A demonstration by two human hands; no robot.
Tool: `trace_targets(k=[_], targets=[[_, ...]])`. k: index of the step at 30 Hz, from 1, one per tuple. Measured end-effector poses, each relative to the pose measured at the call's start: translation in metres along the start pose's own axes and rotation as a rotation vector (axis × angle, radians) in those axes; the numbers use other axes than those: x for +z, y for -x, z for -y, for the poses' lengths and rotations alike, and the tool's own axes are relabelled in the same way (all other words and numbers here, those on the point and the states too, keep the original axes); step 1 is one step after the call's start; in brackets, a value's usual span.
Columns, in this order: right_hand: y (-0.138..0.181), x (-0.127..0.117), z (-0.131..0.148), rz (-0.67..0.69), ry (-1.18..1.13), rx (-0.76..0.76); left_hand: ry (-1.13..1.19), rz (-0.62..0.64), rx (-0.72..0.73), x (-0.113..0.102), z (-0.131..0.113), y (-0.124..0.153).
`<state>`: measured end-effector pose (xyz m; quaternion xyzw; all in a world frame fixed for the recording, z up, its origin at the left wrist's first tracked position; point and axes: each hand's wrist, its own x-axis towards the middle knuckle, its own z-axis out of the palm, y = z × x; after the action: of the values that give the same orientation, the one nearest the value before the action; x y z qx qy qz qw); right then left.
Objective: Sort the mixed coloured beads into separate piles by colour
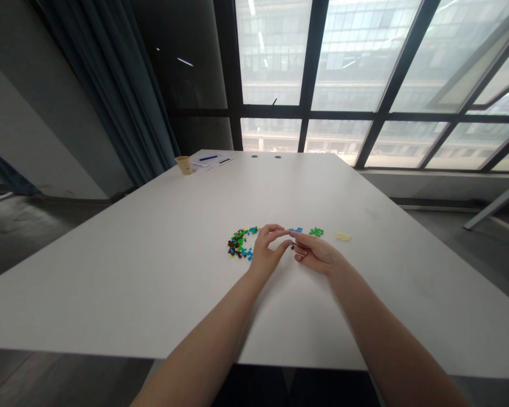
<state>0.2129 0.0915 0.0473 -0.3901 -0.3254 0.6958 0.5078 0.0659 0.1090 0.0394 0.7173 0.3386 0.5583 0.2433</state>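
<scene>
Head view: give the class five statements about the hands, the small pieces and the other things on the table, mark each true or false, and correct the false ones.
1. The yellow cluster lies right of the green cluster. True.
2. The two hands are wide apart. False: the left hand and right hand are close together, with a dark piece at their fingertips.
3. The blue pen lies farther off than the mixed pile. True.
4. The mixed pile lies right of both hands. False: it lies to their left.
5. The cup stands upright. True.
</scene>
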Motion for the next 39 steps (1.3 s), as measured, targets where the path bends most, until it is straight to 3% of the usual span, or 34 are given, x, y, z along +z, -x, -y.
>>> trace_targets(k=[10, 13, 16, 20, 25, 31, 39], targets=[[0.004, 0.006, -0.001, -0.035, 0.091, 0.014, 0.000, 0.006, -0.023, 0.000, 0.000, 0.000], [0.004, 0.007, 0.001, -0.129, 0.336, -0.134, -0.030, 0.010, -0.074, -0.001, 0.001, -0.001], [0.004, 0.007, 0.001, -0.263, 0.654, -0.388, -0.009, -0.001, -0.127, -0.002, 0.005, -0.002], [0.002, 0.005, -0.004, -0.301, 0.995, -0.673, 0.145, 0.028, -0.305, 0.001, 0.014, -0.004], [-0.002, 0.005, -0.013, -0.272, 1.243, -0.831, 0.397, 0.140, -0.539, 0.003, 0.021, -0.005], [-0.002, 0.007, -0.015, -0.336, 1.330, -0.896, 0.618, 0.227, -0.839, 0.001, 0.019, 0.000], [0.002, 0.007, -0.016, -0.372, 1.513, -0.932, 0.926, 0.281, -0.992, 0.000, 0.013, -0.003]])
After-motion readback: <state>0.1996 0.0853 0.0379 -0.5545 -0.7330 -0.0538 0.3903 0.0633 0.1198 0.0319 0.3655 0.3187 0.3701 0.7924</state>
